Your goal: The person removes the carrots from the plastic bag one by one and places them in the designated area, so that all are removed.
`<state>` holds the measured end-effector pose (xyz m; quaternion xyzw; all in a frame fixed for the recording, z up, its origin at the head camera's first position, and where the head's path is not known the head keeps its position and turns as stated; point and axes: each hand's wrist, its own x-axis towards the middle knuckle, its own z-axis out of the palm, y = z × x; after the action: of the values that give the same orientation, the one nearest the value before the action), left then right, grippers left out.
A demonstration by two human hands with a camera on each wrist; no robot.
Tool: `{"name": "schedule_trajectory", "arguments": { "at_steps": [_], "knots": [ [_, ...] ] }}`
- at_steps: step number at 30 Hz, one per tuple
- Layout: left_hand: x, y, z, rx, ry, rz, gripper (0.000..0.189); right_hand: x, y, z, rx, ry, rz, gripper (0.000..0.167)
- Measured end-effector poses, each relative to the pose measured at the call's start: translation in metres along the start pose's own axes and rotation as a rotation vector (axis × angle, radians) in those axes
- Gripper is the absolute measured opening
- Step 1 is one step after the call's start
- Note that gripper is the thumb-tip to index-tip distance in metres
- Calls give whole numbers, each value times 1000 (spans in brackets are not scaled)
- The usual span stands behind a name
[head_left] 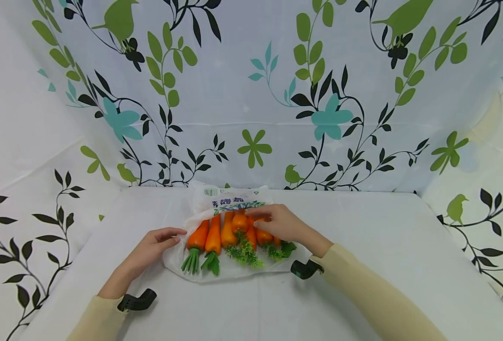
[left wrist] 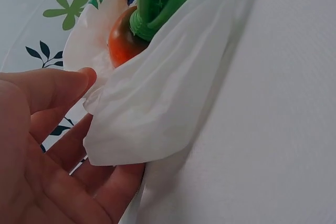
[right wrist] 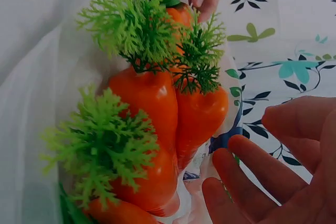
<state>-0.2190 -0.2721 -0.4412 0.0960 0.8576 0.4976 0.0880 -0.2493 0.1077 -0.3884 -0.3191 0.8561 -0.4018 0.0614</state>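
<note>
Several orange toy carrots (head_left: 214, 234) with green tops lie side by side on a white printed plastic bag (head_left: 238, 273). At the bag's left side is my left hand (head_left: 159, 244), its fingers loosely bent. In the left wrist view, the bag's crumpled edge (left wrist: 131, 129) passes between the thumb (left wrist: 63, 87) and the lower fingers, which are partly hidden behind it. My right hand (head_left: 278, 222) hovers over the carrots' upper right ends. Its fingers (right wrist: 252, 182) are spread beside the carrots (right wrist: 152, 98) in the right wrist view, with nothing gripped.
Everything lies on a white-covered table (head_left: 362, 227). Behind it hangs a cloth (head_left: 217, 94) printed with leaves, birds and flowers. Dark bands with small devices (head_left: 137, 300) sit on both wrists, below beige sleeves (head_left: 362, 289).
</note>
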Motion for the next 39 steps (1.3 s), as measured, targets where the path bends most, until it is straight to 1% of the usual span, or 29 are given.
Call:
{"name": "schedule_trajectory", "arguments": {
  "at_steps": [8,13,14,17,21,23,26,29,34,37,39],
  "knots": [
    [5,-14,-4,-19,-46,-8,30,13,2,4,-23,-86,75,38],
    [7,-20,-4,-34,-55,-8,30,18,0,9,-43,-118,89,41],
    [7,-21,-4,-46,-47,-15,29,19,0,10,-51,-120,86,41],
    [8,-24,-4,-71,-50,0,31,22,-2,13,-71,-131,94,42],
    [11,-27,-3,-93,-44,-4,32,24,-2,17,-101,-140,126,43],
    [12,-27,-3,-94,-42,-15,31,26,-2,19,-108,-136,126,42],
    [13,-26,-2,-89,-46,-10,31,28,-2,22,-113,-126,113,42],
    [13,-25,-2,-95,-51,-5,32,31,-2,27,-148,-108,112,43],
    [12,-23,-2,-113,-54,-8,33,35,-2,37,-218,-76,180,46],
    [12,-24,-2,-126,-60,0,34,37,-4,41,-206,-57,213,46],
    [12,-24,-3,-131,-62,1,34,38,-5,44,-185,-39,219,43]
  ]
}}
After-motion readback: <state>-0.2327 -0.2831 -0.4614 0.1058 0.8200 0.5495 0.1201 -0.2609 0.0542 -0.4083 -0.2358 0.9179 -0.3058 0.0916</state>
